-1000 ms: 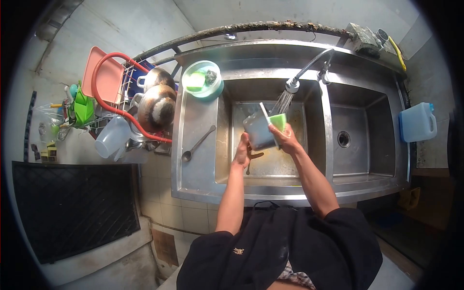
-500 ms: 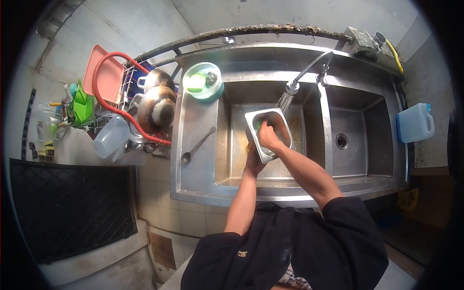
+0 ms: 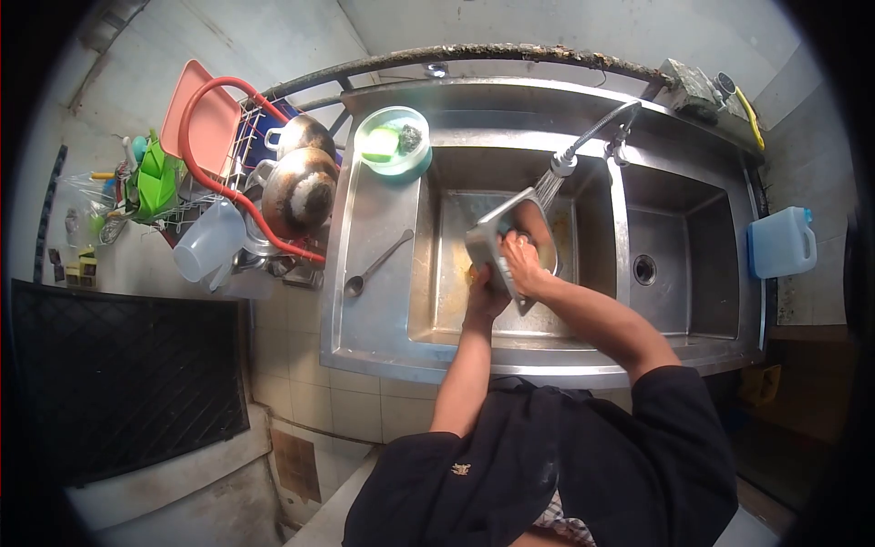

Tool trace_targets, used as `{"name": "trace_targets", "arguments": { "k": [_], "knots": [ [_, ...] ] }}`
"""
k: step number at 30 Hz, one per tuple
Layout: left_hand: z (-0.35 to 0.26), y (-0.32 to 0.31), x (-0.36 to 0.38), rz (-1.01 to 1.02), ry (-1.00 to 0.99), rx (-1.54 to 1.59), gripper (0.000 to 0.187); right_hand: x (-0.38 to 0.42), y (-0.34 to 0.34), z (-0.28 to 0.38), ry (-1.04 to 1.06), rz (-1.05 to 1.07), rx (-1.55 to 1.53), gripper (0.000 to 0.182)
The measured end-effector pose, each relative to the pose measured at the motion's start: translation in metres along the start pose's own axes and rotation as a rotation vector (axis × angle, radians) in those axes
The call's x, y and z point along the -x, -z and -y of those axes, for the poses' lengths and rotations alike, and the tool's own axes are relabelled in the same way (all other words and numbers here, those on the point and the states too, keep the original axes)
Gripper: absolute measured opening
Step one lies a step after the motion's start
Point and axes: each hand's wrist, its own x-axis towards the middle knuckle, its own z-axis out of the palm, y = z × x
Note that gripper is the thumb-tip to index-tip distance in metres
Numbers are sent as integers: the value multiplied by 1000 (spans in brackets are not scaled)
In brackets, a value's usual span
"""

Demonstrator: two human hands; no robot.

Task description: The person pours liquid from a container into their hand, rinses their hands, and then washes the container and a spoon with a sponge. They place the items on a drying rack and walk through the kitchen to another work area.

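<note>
Left hand (image 3: 485,294) grips steel container (image 3: 499,239) under faucet (image 3: 563,167); right hand (image 3: 521,263) inside it.

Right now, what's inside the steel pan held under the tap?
The right hand is pressed inside the steel pan, with water from the spray tap running in. The left hand grips the pan from below. Whatever the right hand holds is covered; the pan's bottom is mostly hidden.
</note>
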Motion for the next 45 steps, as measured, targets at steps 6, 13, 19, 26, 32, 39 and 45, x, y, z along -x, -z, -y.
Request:
{"name": "trace_targets", "arguments": {
  "k": [6, 13, 19, 26, 32, 39, 45],
  "knots": [
    [-11, 0, -11, 40, 152, -81, 64, -44, -37, 1, -544, -222, -1121, 41],
    [-2, -25, -10, -173, -171, 74, 57, -38, -4, 27, -120, -218, -1217, 31],
    [-9, -25, 6, 86, -361, 127, 49, -7, 29, 20, 102, 128, -530, 18],
    [-5, -46, -15, -115, -288, 114, 80, -49, 14, 42, -418, -21, -794, 46],
    [-18, -63, -7, -244, -464, 127, 75, -39, 21, 33, 121, 205, -1288, 55],
    [-12, -64, 0, -205, -322, 157, 75, -25, -13, 11, 221, 80, -470, 52],
    [-1, -75, -5, -305, -316, 71, 74, -61, -26, 30, -211, -263, -1042, 57]
  ]
}}
